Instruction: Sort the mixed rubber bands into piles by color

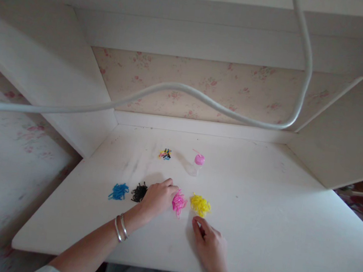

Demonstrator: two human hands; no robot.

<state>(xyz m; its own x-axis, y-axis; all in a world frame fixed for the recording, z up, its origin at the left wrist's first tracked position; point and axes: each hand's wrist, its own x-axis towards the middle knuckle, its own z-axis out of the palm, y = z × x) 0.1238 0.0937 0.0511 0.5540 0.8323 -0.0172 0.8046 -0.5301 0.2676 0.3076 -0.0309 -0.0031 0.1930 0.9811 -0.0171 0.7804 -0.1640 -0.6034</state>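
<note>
One container, contents unclear | left hand by pink bands, grip unclear | right hand, grip unclear

Rubbery-looking yellow bands, shiny metal bangles

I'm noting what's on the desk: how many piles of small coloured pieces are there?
5: the blue pile, black pile, pink pile and yellow pile in a row, and the mixed pile farther back. The left hand, across that row, may hide more.
</note>
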